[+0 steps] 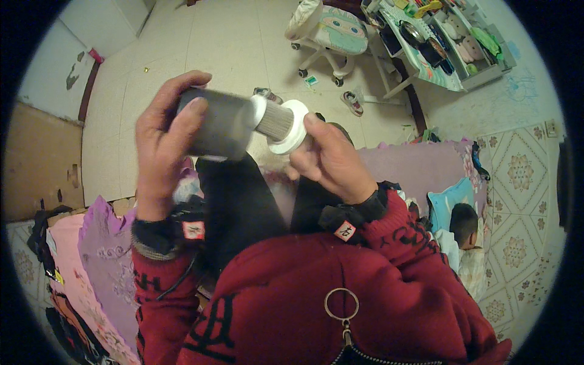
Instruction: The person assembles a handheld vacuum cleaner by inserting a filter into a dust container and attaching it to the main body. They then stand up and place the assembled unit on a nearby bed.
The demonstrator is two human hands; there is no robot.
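two hands: both raised over black trousers (228,188), one thing in each.
l. bedding (109,255): pink & purple, far l., partly hidden behind l. sleeve.
l. hand (159,137): gripping dark grey container, thumb on its face, a finger over top edge; other fingers mostly hidden.
dark grey container (222,128): between hands, just r. of l. palm; motion-blurred, outline & surface hard to make out.
white-rimmed ribbed cylinder (277,125): tilted, just l. of r. hand; l. rim at container's r. edge, can't tell if touching or partly in.
r. hand (334,158): pinching cylinder's r. rim, thumb on top, fingers curled under, partly hidden.
chair (344,33): wheeled, up near top edge.
desk (441,78): upper r., clutter too small to ID.
blue pillow (441,201): r., dark-haired head next to it.
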